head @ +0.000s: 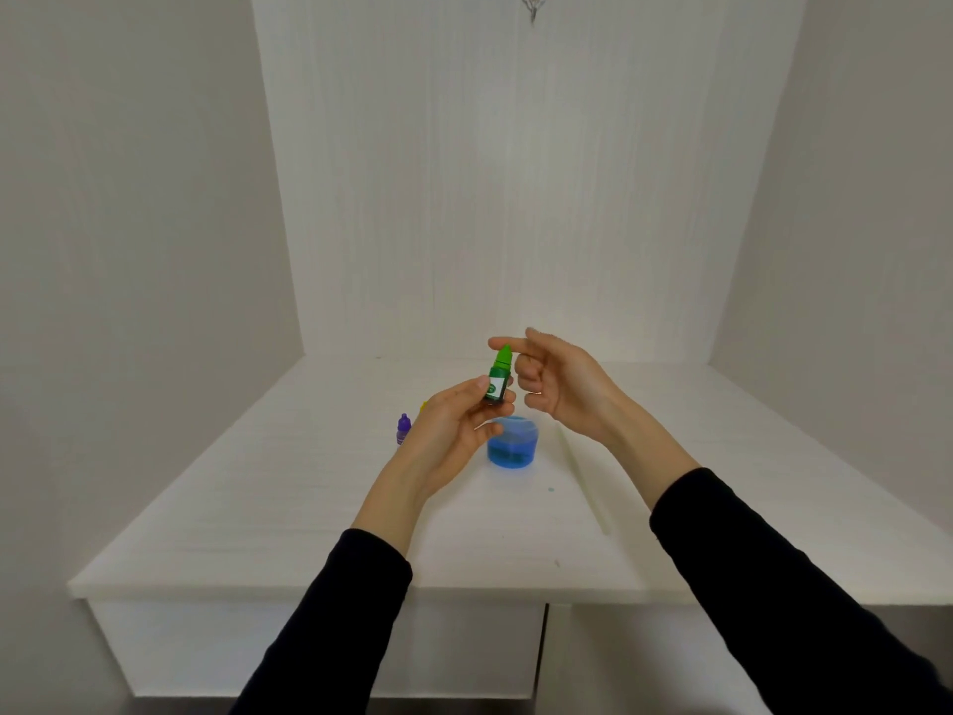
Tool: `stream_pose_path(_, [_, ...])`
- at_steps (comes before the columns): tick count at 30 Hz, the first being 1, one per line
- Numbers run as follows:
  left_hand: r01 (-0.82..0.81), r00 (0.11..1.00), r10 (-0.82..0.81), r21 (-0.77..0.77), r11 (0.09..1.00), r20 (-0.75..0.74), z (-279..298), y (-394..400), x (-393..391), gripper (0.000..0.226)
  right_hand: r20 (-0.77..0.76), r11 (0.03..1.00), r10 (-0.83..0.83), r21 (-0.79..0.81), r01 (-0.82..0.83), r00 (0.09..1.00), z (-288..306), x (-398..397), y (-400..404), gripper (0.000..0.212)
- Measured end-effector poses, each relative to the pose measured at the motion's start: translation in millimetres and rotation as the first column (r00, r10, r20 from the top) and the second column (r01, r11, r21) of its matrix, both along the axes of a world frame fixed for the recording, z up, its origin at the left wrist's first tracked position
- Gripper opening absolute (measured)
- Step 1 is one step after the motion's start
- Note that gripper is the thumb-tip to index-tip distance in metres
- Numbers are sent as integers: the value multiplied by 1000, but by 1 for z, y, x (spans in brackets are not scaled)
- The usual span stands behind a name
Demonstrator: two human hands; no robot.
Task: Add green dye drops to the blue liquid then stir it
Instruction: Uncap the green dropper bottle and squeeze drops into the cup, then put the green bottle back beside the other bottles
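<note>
- Left hand grasps the green dye bottle upright, mid-frame, above the cup of blue liquid on the tabletop.
- Right hand, fingers loosely curled, touches the bottle's cap.
- Purple bottle stands left.

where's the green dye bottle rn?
Head view, centre: the green dye bottle is upright in the left hand, above the blue liquid cup. The right hand has a finger at its cap.

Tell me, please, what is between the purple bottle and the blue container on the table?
In the head view, the left hand, holding the green dye bottle, sits between the purple bottle and the blue container. A yellow object peeks out behind it.
</note>
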State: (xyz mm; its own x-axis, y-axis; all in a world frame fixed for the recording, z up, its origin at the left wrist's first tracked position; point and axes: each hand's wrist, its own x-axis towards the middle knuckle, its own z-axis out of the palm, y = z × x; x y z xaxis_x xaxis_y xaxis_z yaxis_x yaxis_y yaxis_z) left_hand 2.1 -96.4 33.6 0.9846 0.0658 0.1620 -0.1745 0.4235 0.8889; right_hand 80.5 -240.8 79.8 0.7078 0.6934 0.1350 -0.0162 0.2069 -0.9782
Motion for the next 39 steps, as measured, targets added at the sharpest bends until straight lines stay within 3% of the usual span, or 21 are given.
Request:
stream_pose_path(4, [-6, 1000, 6, 4, 1000, 23, -2, 1, 1, 21, 173, 994, -71, -74, 85, 982, -3, -4, 0, 24])
stream_pose_path(9, [-207, 978, 197, 226, 952, 68, -11, -4, 2, 13, 306, 961, -148, -182, 211, 940, -6, -5, 2, 17])
stream_pose_path(14, [-177, 983, 167, 159, 971, 76, -12, -3, 1, 15, 344, 958, -132, -197, 209, 930, -6, -8, 2, 26])
stream_pose_path(16, [-191, 980, 177, 198, 961, 88, -9, 2, 1, 14, 377, 948, -146, -210, 238, 915, -6, -9, 5, 27])
stream_pose_path(22, [-394, 919, 362, 396, 830, 156, -7, 4, 2, 13, 464, 907, -245, -201, 371, 851, -7, -11, 17, 35])
stream_pose_path(25, [-409, 912, 352, 538, 737, 211, -4, 12, 0, 21, 564, 875, -251, -215, 433, 787, -6, -16, 23, 26])
stream_pose_path(27, [-404, 914, 333, 612, 679, 234, -1, 24, -1, 27, 514, 905, -226, -203, 374, 827, -5, -19, 26, 29])
stream_pose_path(30, [-447, 892, 385, 572, 687, 236, 3, 44, -2, 19, 383, 936, -212, -185, 299, 899, -1, -20, 22, 39])
stream_pose_path(33, [-524, 842, 499, 531, 666, 206, 5, 69, 0, 15, 383, 915, -230, -228, 333, 895, -2, -15, 12, 34])
stream_pose_path(39, [-554, 768, 629, 617, 559, 120, -8, 115, 9, 24, 388, 863, -338, -237, 447, 858, -19, -4, -13, 25])
